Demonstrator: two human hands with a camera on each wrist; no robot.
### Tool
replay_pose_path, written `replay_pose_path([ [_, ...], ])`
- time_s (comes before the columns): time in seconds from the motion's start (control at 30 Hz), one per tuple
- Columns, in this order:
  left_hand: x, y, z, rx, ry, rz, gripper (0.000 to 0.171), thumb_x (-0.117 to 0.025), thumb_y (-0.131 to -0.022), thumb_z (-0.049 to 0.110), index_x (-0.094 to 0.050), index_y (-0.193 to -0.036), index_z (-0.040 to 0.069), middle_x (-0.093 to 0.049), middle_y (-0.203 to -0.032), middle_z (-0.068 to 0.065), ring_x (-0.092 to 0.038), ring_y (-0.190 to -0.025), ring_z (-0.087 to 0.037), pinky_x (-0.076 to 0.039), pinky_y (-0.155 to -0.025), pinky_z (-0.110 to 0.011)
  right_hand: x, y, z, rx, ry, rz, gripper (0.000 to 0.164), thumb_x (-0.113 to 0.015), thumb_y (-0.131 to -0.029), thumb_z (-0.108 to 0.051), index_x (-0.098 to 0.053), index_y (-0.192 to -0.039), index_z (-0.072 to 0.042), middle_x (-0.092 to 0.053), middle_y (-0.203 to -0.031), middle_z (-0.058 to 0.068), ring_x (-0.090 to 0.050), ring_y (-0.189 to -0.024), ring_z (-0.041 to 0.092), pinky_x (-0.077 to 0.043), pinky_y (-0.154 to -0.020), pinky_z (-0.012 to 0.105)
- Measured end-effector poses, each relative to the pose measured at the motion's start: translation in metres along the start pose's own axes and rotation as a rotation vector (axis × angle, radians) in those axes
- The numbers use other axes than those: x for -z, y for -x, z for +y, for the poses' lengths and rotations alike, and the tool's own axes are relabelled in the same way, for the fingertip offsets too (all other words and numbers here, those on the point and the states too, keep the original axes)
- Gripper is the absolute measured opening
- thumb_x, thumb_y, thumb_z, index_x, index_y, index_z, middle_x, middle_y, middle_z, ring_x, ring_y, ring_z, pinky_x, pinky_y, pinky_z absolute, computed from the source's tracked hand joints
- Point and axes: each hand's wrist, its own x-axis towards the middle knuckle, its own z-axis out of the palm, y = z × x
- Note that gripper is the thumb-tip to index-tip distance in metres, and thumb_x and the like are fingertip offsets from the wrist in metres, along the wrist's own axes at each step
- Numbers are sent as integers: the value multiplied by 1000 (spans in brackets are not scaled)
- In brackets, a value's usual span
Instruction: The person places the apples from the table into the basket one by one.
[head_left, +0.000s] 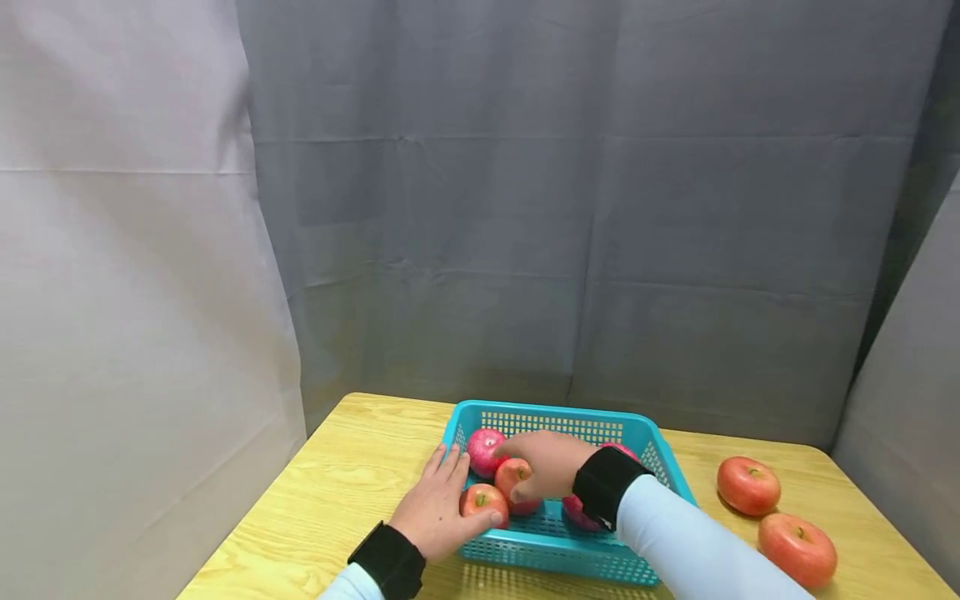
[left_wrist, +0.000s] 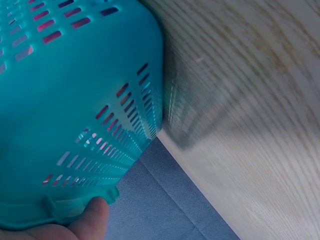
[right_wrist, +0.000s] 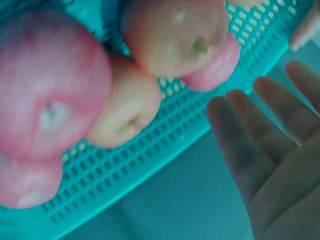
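A turquoise plastic basket [head_left: 558, 546] with slotted walls stands on the table, with several apples inside. Deep pink is the colour of the apple [head_left: 484, 450] at its far left; an orange-red apple [head_left: 512, 475] lies just nearer. Another orange-red apple [head_left: 480, 500] sits in the near left corner, partly behind my left hand [head_left: 438, 512]. That hand rests at the left rim, fingers straight and spread; in its wrist view fingertips [left_wrist: 95, 212] touch the rim. My right hand [head_left: 546, 462] is over the apples, holding nothing, its fingers loosely extended in the right wrist view.
Two red apples, one farther back [head_left: 748, 485] and one nearer [head_left: 797, 550], lie on the wooden table [head_left: 375, 454] right of the basket. Grey cloth [head_left: 525, 250] hangs behind the table, and pale cloth [head_left: 135, 292] hangs along the left side.
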Motion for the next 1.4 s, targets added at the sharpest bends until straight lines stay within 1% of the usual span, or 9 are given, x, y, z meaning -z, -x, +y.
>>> replay_pose_path([
  [0.13,1,0,-3,-2,-13,3,101,-54,-89,73,-37,-155,-2,-32,-161,-19,-19,-151,-40,-35,-113,-55,12,12,11,-25,-26,36,54,-79,-84,-33,-65,-134,-18,-63,-134,0,-56,-125,25,-47,-103,49],
  [0.3,2,0,-7,-2,-21,28,101,-54,-89,73,-38,-154,-3,-33,-160,-20,-20,-150,-41,-35,-113,-55,23,25,27,-74,-42,74,52,-78,-85,-36,-65,-133,-20,-63,-132,-1,-56,-122,23,-49,-100,46],
  [0.37,3,0,-8,-3,-22,36,102,-54,-89,74,-38,-153,-3,-34,-160,-21,-21,-150,-41,-34,-113,-56,27,32,34,-76,-41,92,52,-78,-85,-36,-65,-133,-19,-63,-131,-1,-57,-121,24,-49,-100,47],
  [0.47,2,1,-8,0,-20,39,102,-54,-88,74,-38,-153,-3,-34,-159,-21,-20,-150,-41,-34,-113,-56,32,44,45,-86,-35,117,56,-79,-85,-37,-64,-135,-16,-63,-133,1,-57,-125,27,-48,-102,50],
  [0.57,2,0,-8,0,-20,40,102,-53,-89,74,-38,-153,-3,-34,-159,-21,-20,-150,-42,-34,-113,-56,38,58,55,-113,-26,134,60,-79,-85,-40,-63,-137,-17,-62,-136,3,-55,-128,31,-47,-102,54],
  [0.7,2,-1,-7,-7,-29,41,101,-53,-89,74,-40,-153,-3,-34,-159,-21,-21,-150,-42,-34,-113,-56,45,76,68,-148,-43,139,59,-78,-86,-42,-63,-137,-17,-61,-136,7,-53,-128,36,-48,-100,58],
  [0.93,4,-2,-5,4,-26,26,101,-55,-88,74,-41,-152,-3,-35,-159,-21,-22,-149,-42,-35,-112,-57,45,102,93,-200,-30,151,61,-75,-87,-45,-62,-137,-13,-61,-136,12,-54,-127,39,-47,-98,61],
  [1.13,6,-1,-3,-3,-36,29,100,-55,-88,73,-41,-152,-3,-35,-158,-22,-22,-149,-42,-35,-112,-56,47,120,114,-229,-52,151,63,-75,-88,-47,-61,-137,-10,-60,-136,16,-53,-127,44,-45,-98,65],
  [1.4,7,1,-2,-9,-39,31,100,-55,-89,73,-41,-152,-4,-35,-158,-22,-23,-149,-42,-35,-112,-56,41,140,140,-286,-50,153,66,-76,-88,-47,-59,-137,-6,-60,-133,20,-57,-118,46,-49,-91,65],
])
